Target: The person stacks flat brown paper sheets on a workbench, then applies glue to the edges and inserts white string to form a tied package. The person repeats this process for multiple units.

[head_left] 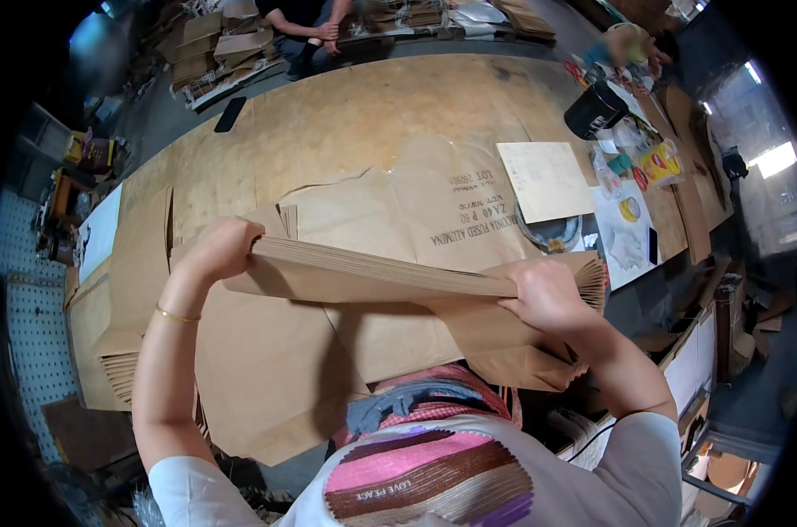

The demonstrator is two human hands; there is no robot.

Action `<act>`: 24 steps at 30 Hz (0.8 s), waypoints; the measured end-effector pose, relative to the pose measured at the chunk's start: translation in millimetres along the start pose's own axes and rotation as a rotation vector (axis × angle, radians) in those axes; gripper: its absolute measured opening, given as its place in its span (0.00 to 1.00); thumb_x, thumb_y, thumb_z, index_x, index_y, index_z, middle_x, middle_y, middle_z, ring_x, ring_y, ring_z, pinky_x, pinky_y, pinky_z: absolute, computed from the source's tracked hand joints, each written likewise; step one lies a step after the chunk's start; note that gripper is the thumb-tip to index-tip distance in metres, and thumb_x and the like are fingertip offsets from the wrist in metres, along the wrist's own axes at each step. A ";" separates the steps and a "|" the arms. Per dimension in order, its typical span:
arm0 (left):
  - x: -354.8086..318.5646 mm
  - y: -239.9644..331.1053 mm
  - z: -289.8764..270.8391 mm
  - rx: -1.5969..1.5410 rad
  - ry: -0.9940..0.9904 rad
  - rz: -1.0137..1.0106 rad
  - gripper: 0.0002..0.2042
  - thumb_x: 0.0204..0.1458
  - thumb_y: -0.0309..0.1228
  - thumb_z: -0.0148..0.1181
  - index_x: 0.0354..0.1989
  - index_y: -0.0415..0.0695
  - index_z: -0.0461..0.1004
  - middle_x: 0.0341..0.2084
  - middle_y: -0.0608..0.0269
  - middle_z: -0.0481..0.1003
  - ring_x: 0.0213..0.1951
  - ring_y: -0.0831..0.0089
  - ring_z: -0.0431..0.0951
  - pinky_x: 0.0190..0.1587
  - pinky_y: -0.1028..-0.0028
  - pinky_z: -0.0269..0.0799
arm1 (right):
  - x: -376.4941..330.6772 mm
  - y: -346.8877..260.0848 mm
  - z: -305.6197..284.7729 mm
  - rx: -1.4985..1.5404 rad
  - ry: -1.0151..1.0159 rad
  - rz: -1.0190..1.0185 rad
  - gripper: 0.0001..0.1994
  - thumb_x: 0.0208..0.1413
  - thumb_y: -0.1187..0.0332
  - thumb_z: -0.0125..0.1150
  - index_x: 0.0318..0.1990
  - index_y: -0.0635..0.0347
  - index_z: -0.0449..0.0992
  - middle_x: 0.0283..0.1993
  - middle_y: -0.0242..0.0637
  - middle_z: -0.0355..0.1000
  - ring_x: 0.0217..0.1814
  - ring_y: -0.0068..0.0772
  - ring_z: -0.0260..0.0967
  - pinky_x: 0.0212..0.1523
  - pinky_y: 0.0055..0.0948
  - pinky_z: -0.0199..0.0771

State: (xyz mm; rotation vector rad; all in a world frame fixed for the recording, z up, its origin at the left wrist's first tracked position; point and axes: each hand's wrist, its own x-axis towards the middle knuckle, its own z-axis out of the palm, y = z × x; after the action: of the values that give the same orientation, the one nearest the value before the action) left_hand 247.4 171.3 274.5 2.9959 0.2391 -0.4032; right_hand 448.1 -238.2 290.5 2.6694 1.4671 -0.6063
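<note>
A thick stack of brown kraft paper bags (372,274) is raised above the table, with its layered edge facing up. My left hand (227,249) has its fingers wrapped round the left end. At the other end, my right hand (548,293) is closed on the same stack. Below it lie more brown paper pieces, one at the lower left (258,378) and a fanned, layered pile (521,338) under my right hand. Beyond the raised stack, a printed brown paper sheet (372,198) lies flat on the table.
A pale square board (548,182) partly covers a round bowl (563,241). Farther right are a black mug (595,111), a yellow packet (660,164) and a tape roll (629,209). A dark phone (230,114) lies at the far left. Across the table sits a person with clasped hands (325,37).
</note>
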 end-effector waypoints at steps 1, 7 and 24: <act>-1.7 1.6 -2.1 0.054 0.002 0.002 0.11 0.30 0.25 0.66 0.26 0.44 0.75 0.23 0.54 0.75 0.31 0.53 0.76 0.33 0.62 0.71 | 1.1 3.3 3.3 -0.029 0.013 -0.046 0.16 0.40 0.61 0.67 0.37 0.58 0.76 0.31 0.44 0.74 0.38 0.48 0.72 0.38 0.44 0.70; -71.3 38.8 -61.3 0.122 0.149 0.020 0.04 0.33 0.25 0.60 0.17 0.42 0.71 0.15 0.52 0.70 0.23 0.50 0.71 0.29 0.58 0.66 | -10.0 13.6 -20.0 -0.076 0.079 -0.259 0.12 0.32 0.65 0.67 0.29 0.55 0.76 0.29 0.40 0.74 0.33 0.47 0.71 0.33 0.43 0.70; -40.6 39.0 -240.0 0.389 0.272 -0.393 0.13 0.25 0.25 0.67 0.14 0.38 0.66 0.14 0.48 0.66 0.21 0.52 0.70 0.26 0.64 0.65 | 313.6 35.0 -205.5 -0.217 0.489 -0.731 0.05 0.32 0.71 0.65 0.21 0.56 0.76 0.24 0.45 0.71 0.31 0.51 0.71 0.30 0.43 0.70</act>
State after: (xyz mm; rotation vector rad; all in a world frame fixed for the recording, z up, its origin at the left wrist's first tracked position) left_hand 276.2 158.1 519.0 3.3767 0.8767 -0.0719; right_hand 692.1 39.0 364.4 2.1458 2.4837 0.2326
